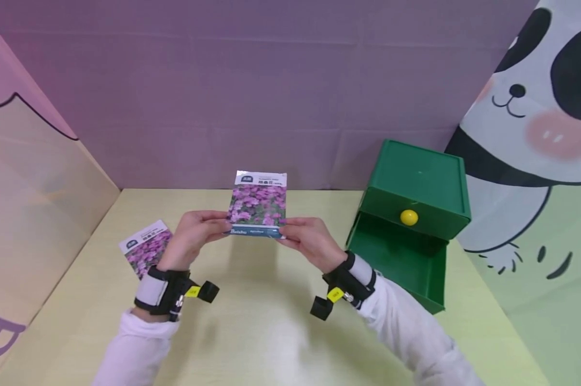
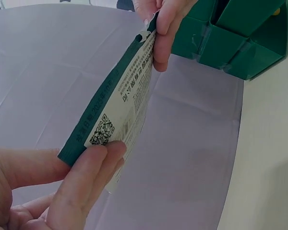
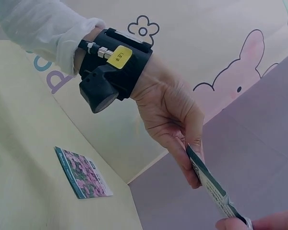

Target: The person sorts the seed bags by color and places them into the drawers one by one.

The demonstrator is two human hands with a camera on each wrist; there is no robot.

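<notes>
Two seed packets are in view: one held packet (image 1: 258, 204) above the table (image 1: 271, 332) and a second packet (image 1: 147, 247) lying flat at the left. The held one shows purple flowers under a white top band, with a dark strip along its bottom. It stands upright, long axis vertical, picture side toward the person, its bottom corners pinched by the left hand (image 1: 192, 236) and right hand (image 1: 310, 240).

Bright, even light; soft shadows on the table (image 1: 271, 332); edges perhaps slightly warped
</notes>
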